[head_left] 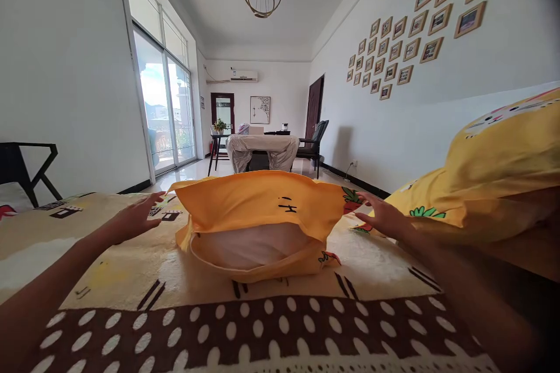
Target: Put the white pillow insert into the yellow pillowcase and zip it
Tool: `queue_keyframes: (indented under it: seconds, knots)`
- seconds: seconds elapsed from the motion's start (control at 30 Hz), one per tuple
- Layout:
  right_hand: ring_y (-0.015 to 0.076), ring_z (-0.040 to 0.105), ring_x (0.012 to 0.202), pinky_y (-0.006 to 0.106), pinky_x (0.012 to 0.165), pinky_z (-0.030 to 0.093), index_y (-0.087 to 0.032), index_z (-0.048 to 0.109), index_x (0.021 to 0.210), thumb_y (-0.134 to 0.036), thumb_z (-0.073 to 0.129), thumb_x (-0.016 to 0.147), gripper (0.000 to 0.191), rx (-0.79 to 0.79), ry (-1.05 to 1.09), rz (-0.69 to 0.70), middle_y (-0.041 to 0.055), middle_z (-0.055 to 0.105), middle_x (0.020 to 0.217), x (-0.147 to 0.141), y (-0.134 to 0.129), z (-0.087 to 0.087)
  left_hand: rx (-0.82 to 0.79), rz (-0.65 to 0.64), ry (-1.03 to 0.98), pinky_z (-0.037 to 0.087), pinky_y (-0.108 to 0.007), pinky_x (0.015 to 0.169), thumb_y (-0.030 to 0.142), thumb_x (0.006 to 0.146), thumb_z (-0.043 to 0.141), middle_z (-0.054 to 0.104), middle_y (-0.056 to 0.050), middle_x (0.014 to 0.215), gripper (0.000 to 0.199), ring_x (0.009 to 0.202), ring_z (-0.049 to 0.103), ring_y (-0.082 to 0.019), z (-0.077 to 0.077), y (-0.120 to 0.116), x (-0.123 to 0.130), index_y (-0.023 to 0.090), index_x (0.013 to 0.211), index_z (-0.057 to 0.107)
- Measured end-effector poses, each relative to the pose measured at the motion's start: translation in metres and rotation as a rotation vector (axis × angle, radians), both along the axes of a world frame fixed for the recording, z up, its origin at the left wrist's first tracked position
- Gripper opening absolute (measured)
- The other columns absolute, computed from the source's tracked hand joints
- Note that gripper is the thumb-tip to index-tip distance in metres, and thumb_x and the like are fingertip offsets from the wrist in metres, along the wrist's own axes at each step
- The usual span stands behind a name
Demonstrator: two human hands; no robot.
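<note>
An orange-yellow pillowcase (245,201) with a carrot print lies on the bed in front of me. Its mouth gapes toward me, and a pale pillow (258,247) shows inside. Off its left upper corner is my left hand (139,215), thumb and fingers apart and nothing held. My right hand (382,214) is at the right upper corner by the printed carrot, its thumb and fingers also spread. Whether the fingertips of either hand touch the cloth is hard to tell.
A patterned blanket (175,280) with a brown dotted band covers the bed. Yellow bedding (503,151) is heaped at the right. Beyond are a cloth-covered table (262,143), a black chair (312,145) and a plant (219,126). Another black chair (26,169) stands at the left.
</note>
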State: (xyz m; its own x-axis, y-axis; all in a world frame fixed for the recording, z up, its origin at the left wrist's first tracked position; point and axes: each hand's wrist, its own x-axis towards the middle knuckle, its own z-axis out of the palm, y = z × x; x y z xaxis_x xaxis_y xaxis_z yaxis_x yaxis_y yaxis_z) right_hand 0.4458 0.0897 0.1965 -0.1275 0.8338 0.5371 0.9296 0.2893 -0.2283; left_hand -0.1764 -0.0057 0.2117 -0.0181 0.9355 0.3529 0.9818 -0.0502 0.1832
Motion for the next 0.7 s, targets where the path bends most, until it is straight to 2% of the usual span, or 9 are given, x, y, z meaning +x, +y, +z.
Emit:
queue_keyframes:
  seconds: [0.07,0.1,0.2,0.27,0.33,0.43,0.5,0.6,0.7]
  knots:
    - [0.0298,0.057,0.112,0.041,0.092,0.045,-0.014,0.039,0.137,-0.043,0.045,0.082,0.062,-0.078,0.05,0.104,0.017,0.051,0.135,-0.017,0.021,-0.004,-0.06,-0.073,-0.03,0.029,-0.047,0.106,0.049,0.068,0.045,0.033,-0.023,0.147,0.086,0.132,0.036,-0.037,-0.01,0.024,0.015,0.012,0.143,0.024]
    - [0.0284,0.056,0.114,0.041,0.095,0.043,-0.014,0.036,0.139,-0.044,0.04,0.086,0.061,-0.119,0.052,0.151,0.0171,0.047,0.138,-0.032,0.03,-0.009,-0.084,-0.119,-0.033,0.028,-0.045,0.108,0.05,0.072,0.044,0.031,-0.021,0.148,0.082,0.134,0.034,-0.036,-0.017,0.036,0.03,0.014,0.143,0.026]
    - [0.0259,0.05,0.123,0.039,0.102,0.038,-0.016,0.035,0.142,-0.047,0.042,0.088,0.063,-0.181,-0.015,0.276,0.0135,0.047,0.139,-0.094,0.05,-0.036,-0.107,-0.199,-0.017,0.032,-0.043,0.106,0.043,0.076,0.046,0.04,-0.015,0.145,0.07,0.133,0.037,-0.031,-0.044,0.074,0.086,0.017,0.14,0.033]
    - [0.0267,0.05,0.122,0.042,0.101,0.037,-0.018,0.041,0.139,-0.047,0.045,0.087,0.06,-0.215,-0.057,0.335,0.0114,0.051,0.136,-0.133,0.062,-0.061,-0.092,-0.176,-0.013,0.038,-0.045,0.098,0.039,0.073,0.051,0.051,-0.018,0.133,0.06,0.122,0.048,-0.034,-0.066,0.097,0.119,0.014,0.128,0.045]
    - [0.0293,0.049,0.122,0.046,0.101,0.035,-0.017,0.046,0.134,-0.048,0.045,0.088,0.056,-0.217,-0.069,0.343,0.0132,0.053,0.134,-0.161,0.075,-0.085,-0.052,-0.125,-0.013,0.04,-0.046,0.093,0.033,0.075,0.049,0.057,-0.021,0.121,0.044,0.113,0.054,-0.035,-0.086,0.117,0.137,0.012,0.113,0.053]
    - [0.03,0.05,0.12,0.048,0.1,0.033,-0.014,0.05,0.129,-0.043,0.039,0.092,0.049,-0.17,-0.033,0.302,0.0165,0.056,0.128,-0.179,0.095,-0.109,-0.001,-0.078,-0.049,0.042,-0.044,0.087,0.024,0.077,0.043,0.061,-0.019,0.11,0.029,0.104,0.058,-0.032,-0.101,0.138,0.138,0.012,0.101,0.054]
    - [0.028,0.052,0.116,0.045,0.098,0.034,-0.014,0.055,0.122,-0.041,0.038,0.093,0.043,-0.136,-0.002,0.286,0.0152,0.059,0.123,-0.18,0.105,-0.114,0.026,-0.084,-0.097,0.042,-0.039,0.084,0.022,0.079,0.04,0.063,-0.015,0.105,0.023,0.098,0.059,-0.027,-0.103,0.147,0.13,0.014,0.097,0.054]
    - [0.026,0.056,0.109,0.043,0.096,0.036,-0.016,0.06,0.11,-0.038,0.038,0.093,0.035,-0.11,0.028,0.291,0.0122,0.063,0.113,-0.174,0.103,-0.106,0.071,-0.114,-0.196,0.042,-0.033,0.08,0.029,0.086,0.035,0.064,-0.008,0.095,0.02,0.09,0.058,-0.021,-0.1,0.156,0.12,0.018,0.087,0.052]
    - [0.0248,0.057,0.103,0.041,0.093,0.04,-0.019,0.061,0.104,-0.036,0.035,0.095,0.032,0.001,0.134,0.311,0.0114,0.064,0.108,-0.163,0.079,-0.091,0.126,-0.112,-0.309,0.04,-0.03,0.073,0.035,0.088,0.034,0.062,-0.005,0.082,0.026,0.08,0.056,-0.019,-0.102,0.16,0.119,0.019,0.076,0.05]
